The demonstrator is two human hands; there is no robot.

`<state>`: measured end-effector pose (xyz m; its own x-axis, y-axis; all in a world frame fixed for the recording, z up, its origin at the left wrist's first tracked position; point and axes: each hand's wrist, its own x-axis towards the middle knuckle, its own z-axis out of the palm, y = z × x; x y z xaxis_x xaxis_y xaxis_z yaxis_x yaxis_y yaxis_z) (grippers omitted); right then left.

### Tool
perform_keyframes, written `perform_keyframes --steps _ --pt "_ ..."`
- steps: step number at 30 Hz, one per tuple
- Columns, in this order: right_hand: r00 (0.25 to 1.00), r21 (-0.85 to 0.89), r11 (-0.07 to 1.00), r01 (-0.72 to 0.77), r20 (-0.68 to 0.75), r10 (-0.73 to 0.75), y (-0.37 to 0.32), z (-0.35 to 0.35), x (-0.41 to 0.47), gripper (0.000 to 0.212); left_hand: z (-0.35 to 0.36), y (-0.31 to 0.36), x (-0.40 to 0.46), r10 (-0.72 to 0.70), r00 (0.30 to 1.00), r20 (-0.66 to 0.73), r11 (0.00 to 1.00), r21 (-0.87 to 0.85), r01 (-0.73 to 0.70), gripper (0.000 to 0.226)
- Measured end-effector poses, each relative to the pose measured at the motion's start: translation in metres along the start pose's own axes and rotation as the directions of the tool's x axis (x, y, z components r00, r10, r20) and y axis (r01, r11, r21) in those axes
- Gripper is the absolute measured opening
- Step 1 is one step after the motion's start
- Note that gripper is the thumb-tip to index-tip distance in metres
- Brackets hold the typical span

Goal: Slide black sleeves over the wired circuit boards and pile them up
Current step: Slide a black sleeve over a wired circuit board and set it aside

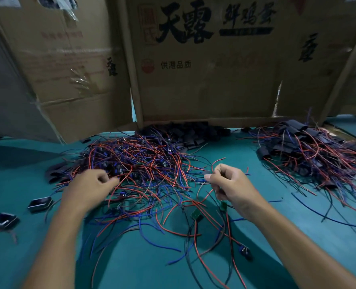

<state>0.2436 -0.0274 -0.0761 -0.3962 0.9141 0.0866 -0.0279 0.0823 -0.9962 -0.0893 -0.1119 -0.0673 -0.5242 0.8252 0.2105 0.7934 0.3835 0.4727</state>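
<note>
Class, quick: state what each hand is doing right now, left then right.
Left hand: fingers curled into the wire tangle; what it holds cannot be told.
Right hand: pinches a small dark piece with wires.

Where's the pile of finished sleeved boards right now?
In the head view, the finished pile sits at far right on the green table, beyond the right hand, right of the loose black sleeves.

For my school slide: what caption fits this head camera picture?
Two hands, left hand and right hand, sort a tangle of wired circuit boards on a green table.
</note>
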Motion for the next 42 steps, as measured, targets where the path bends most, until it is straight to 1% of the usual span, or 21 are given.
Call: perform_keyframes --steps 2,3,5,7,10,13,15,19,20,21,23,24,26,28,29,30,33,35,38,39,42 --pt "1.000 -0.004 1.000 0.008 0.003 -0.008 0.000 0.000 0.001 0.035 -0.003 0.000 -0.004 0.028 0.968 0.251 0.999 0.023 -0.035 0.041" --pt "1.000 -0.006 1.000 0.013 0.009 -0.013 0.000 0.000 0.001 0.036 -0.003 0.001 -0.007 0.035 0.939 0.342 0.999 0.005 -0.039 0.041" --pt "1.000 -0.013 1.000 0.019 0.019 -0.018 0.002 0.000 0.001 0.036 -0.004 0.004 -0.013 0.052 0.888 0.458 0.999 -0.010 -0.053 0.040" --pt "0.999 -0.023 1.000 0.015 0.029 -0.015 0.004 0.000 0.002 0.037 -0.005 0.006 -0.015 0.088 0.853 0.514 0.996 -0.028 -0.086 0.034" --pt "1.000 -0.027 1.000 0.011 0.026 -0.010 0.007 0.001 0.003 0.037 -0.010 0.004 -0.015 0.140 0.832 0.537 0.990 -0.079 -0.116 0.026" --pt "1.000 -0.053 0.999 0.012 0.013 -0.012 0.008 0.001 0.003 0.035 -0.017 -0.005 -0.016 0.137 0.792 0.594 0.983 -0.179 -0.036 0.026" --pt "1.000 -0.032 0.999 0.008 0.003 -0.008 0.010 0.000 0.004 0.035 -0.019 -0.010 -0.017 0.131 0.769 0.626 0.984 -0.179 -0.022 0.026" --pt "1.000 -0.018 1.000 0.004 -0.016 -0.005 0.010 0.002 0.005 0.038 -0.018 -0.009 -0.014 0.187 0.820 0.540 0.982 -0.115 -0.149 0.014" --pt "1.000 -0.017 1.000 0.005 -0.015 -0.005 0.010 0.002 0.005 0.038 -0.020 -0.005 -0.014 0.232 0.834 0.500 0.973 -0.136 -0.188 0.014" --pt "1.000 -0.016 1.000 0.004 -0.012 -0.004 0.010 0.001 0.005 0.037 -0.023 -0.001 -0.015 0.288 0.848 0.445 0.955 -0.199 -0.220 0.015" --pt "1.000 -0.019 1.000 0.000 -0.012 0.000 0.010 -0.001 0.006 0.036 -0.026 0.009 -0.019 0.367 0.879 0.305 0.879 -0.423 -0.220 0.015" --pt "1.000 -0.018 1.000 -0.002 -0.018 0.002 0.010 -0.001 0.007 0.036 -0.026 0.016 -0.022 0.373 0.894 0.248 0.812 -0.553 -0.185 0.015" --pt "0.999 -0.005 1.000 -0.002 -0.035 0.002 0.011 -0.003 0.008 0.034 -0.023 0.030 -0.027 0.363 0.909 0.206 0.631 -0.772 -0.077 0.013" --pt "0.999 -0.006 1.000 -0.009 -0.039 0.009 0.013 -0.004 0.009 0.033 -0.015 0.042 -0.031 0.331 0.914 0.237 0.412 -0.907 0.086 0.014" --pt "0.999 -0.011 1.000 -0.013 -0.035 0.012 0.013 -0.005 0.009 0.034 -0.012 0.047 -0.032 0.309 0.912 0.270 0.323 -0.932 0.167 0.017" --pt "0.999 -0.013 1.000 -0.014 -0.030 0.014 0.013 -0.005 0.008 0.034 -0.009 0.051 -0.032 0.289 0.907 0.306 0.259 -0.937 0.234 0.020" --pt "1.000 0.001 1.000 -0.011 -0.009 0.011 0.010 -0.006 0.007 0.039 -0.001 0.060 -0.035 0.253 0.892 0.374 0.114 -0.927 0.357 0.026" --pt "0.999 0.075 0.997 -0.017 0.048 0.014 0.004 -0.005 0.004 0.042 0.002 0.064 -0.036 0.243 0.895 0.375 0.064 -0.927 0.371 0.026" --pt "0.975 0.175 0.983 -0.048 0.220 0.008 -0.003 0.000 -0.002 0.050 0.004 0.072 -0.039 0.235 0.906 0.351 0.035 -0.935 0.353 0.027" --pt "0.960 0.185 0.982 -0.046 0.278 -0.007 -0.005 0.003 -0.005 0.052 0.004 0.075 -0.041 0.231 0.909 0.348 0.003 -0.934 0.357 0.028" --pt "0.899 0.194 0.980 -0.035 0.434 -0.054 -0.013 0.015 -0.015 0.048 0.005 0.084 -0.046 0.267 0.898 0.349 -0.111 -0.915 0.388 0.028"
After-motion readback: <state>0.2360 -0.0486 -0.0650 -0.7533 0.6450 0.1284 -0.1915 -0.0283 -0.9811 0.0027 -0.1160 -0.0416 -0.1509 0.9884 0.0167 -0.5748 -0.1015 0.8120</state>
